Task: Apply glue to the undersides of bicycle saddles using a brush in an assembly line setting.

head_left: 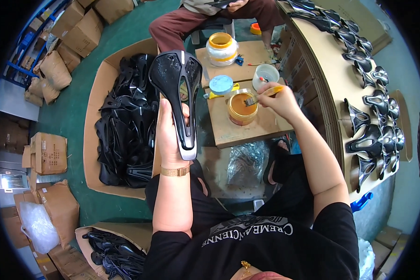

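Note:
My left hand (170, 128) grips a black bicycle saddle (171, 77) from beneath, thumb along its edge. The saddle has a long central slot, a silver-grey nose and a glossy, wet-looking patch on its wide end. In my right hand (279, 101) is a flat brush (266, 94), held by its yellowish handle. Its bristles are over the mouth of a jar of amber, glue-like stuff (242, 119); whether they touch the contents I cannot tell. Beside the jar lies a blue round lid (220, 84), and a white tub (266, 77) with a red-tipped tool stands behind.
A cardboard box (92, 154) full of black saddle parts stands at my left, another (86, 240) nearer. A board-topped stack (326, 88) at right carries rows of saddle shells (366, 142). Across the cardboard worktop (228, 133), past a yellow-rimmed jar (221, 49), a person (191, 21) sits.

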### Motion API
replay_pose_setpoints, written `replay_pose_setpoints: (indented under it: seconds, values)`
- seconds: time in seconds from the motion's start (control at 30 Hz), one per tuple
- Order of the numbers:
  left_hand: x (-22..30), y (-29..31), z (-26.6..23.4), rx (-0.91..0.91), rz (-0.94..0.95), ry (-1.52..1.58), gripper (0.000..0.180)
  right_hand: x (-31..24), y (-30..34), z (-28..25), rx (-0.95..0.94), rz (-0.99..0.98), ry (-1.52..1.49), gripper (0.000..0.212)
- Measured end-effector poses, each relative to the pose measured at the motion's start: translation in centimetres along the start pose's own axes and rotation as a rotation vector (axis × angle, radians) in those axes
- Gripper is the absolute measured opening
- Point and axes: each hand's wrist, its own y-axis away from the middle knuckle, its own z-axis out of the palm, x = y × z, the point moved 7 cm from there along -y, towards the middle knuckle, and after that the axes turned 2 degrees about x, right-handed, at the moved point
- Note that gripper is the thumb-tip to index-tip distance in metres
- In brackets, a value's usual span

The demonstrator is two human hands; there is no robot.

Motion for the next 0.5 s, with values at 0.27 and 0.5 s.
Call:
replay_pose_setpoints:
  seconds: [0.27, 0.5]
  values:
    - [-0.4, -0.4, -0.4, 0.056, 0.04, -0.144, 0.055, 2.2, -0.5, 3.9, -0.059, -0.016, 0.273, 0.024]
    - [0.1, -0.3, -0.5, 0.091, 0.037, -0.078, 0.053, 0.2, 0.0, -0.2, 0.044, 0.134, -0.315, 0.016]
